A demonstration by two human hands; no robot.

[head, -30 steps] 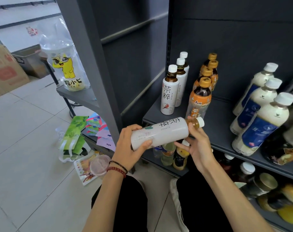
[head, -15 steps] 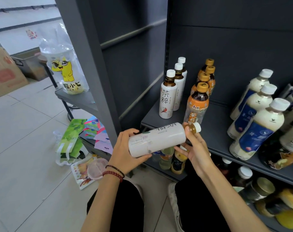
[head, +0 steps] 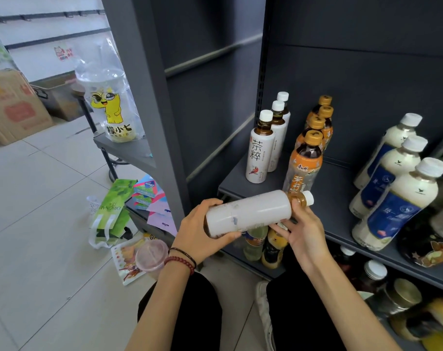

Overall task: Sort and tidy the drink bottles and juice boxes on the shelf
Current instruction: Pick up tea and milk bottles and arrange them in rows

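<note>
- We hold the white bottle [head: 250, 212] sideways, just in front of the shelf [head: 336, 198] edge and below the orange-label bottles [head: 303, 163].
- Our left hand [head: 202, 230] wraps the base end, fingers curled round it. Our right hand [head: 303, 231] grips the neck by the cap.
- To do it well, we stand it upright, label facing out, ahead of the matching white row [head: 259, 153], easing it in so the front bottle doesn't tip.

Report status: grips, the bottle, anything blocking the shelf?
Left grip wraps base of white tea bottle, right grip at its neck. Bottle held sideways before shelf edge. Orange-label bottle stands close behind the cap; matching row further left.
</note>
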